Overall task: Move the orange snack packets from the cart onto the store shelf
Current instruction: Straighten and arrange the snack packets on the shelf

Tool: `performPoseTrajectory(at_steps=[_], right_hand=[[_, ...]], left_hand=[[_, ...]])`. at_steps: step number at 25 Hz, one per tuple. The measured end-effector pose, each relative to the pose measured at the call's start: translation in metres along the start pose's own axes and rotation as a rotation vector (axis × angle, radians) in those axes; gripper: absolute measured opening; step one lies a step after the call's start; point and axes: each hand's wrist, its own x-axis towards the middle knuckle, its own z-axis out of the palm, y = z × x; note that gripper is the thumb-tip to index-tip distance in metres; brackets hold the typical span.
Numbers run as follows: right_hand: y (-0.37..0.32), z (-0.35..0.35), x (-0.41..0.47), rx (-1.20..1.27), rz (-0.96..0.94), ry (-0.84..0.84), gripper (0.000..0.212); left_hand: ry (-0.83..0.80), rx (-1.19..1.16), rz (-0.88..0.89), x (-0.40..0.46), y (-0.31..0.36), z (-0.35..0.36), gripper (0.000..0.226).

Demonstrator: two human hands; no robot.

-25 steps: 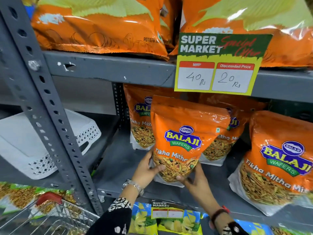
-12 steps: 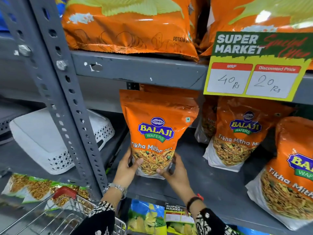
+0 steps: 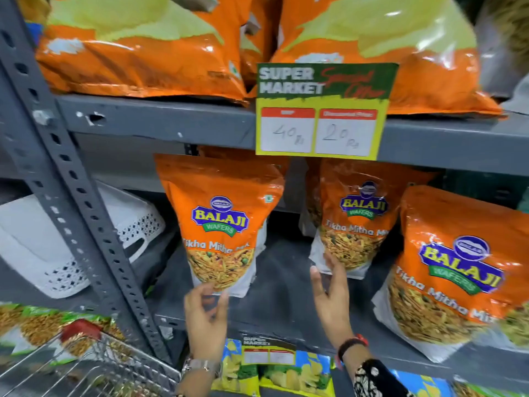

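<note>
An orange Balaji snack packet (image 3: 221,222) stands upright on the grey store shelf (image 3: 282,285), towards its left end. My left hand (image 3: 206,322) is just below it, fingers loosely apart and fingertips at the packet's bottom edge. My right hand (image 3: 329,296) is off the packet, open with spread fingers, in front of the lower left corner of a second orange packet (image 3: 360,222). A third orange packet (image 3: 458,270) stands at the right. The wire cart (image 3: 94,368) with a red handle is at the bottom left.
A perforated grey upright post (image 3: 71,196) stands left of the placed packet. A white plastic basket (image 3: 37,247) lies beyond it. Large orange bags (image 3: 137,58) fill the upper shelf, with a price sign (image 3: 323,110) hanging from its edge. Blue and yellow packets (image 3: 286,373) sit below.
Both hands moved the packet leftwards along the shelf and set it down. My right hand has let go and moved right; my left hand has slid down to the bottom edge.
</note>
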Motion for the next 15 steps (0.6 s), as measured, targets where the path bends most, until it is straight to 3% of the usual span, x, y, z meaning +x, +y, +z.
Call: performPoseTrajectory(at_steps=[3,6,11,15], right_hand=[[0.000,-0.044,0.010,0.026,0.013,0.129,0.060],[0.001,-0.061,0.026,0.012,0.027,0.148,0.083],[0.014,-0.058,0.058,0.122,0.302,0.200,0.065],[0.025,-0.058,0.079,0.218,0.334,0.311,0.060]], left_hand=[[-0.274,0.064,0.109,-0.037,0.020,0.040,0.036],[-0.445,0.064,0.118,-0.036,0.040,0.091,0.039],[-0.560,0.108,-0.044,0.007,0.052,0.165,0.075],[-0.626,0.073,-0.099,0.024,0.051,0.203,0.076]])
